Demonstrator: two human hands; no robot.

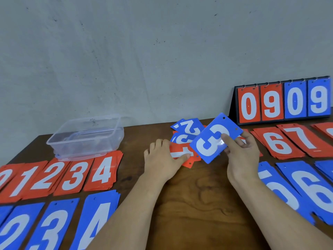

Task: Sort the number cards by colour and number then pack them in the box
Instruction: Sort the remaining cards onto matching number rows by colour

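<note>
Grey, scuffed plaster rises behind a dark wood-grain table [189,204]. Near its middle lies a loose pile [186,135] of thin, glossy rectangular cards, red and blue, each with a white digit and small punched holes.

The right hand [241,156], just right of the pile, pinches a blue 3 [212,141] tilted over it, thumb on the printed face, fingers behind. The left hand [160,163] sits at the pile's left edge, thumb flat on a red card [180,152], fingers bent at the card's far side; whether it grips cannot be told.

Left of the pile stands a clear plastic box [86,136] with rounded corners and an open top. Farther left and nearer lie fanned red stacks [59,175] showing 0 to 4, with blue stacks [52,222] closer still. Right of the pile lie the red 6 and 7 [288,141] and the blue 5 and 6 [306,186]. Behind the pile to the right, a black ring-bound scoreboard [282,100] reads 0 9 0 9.
</note>
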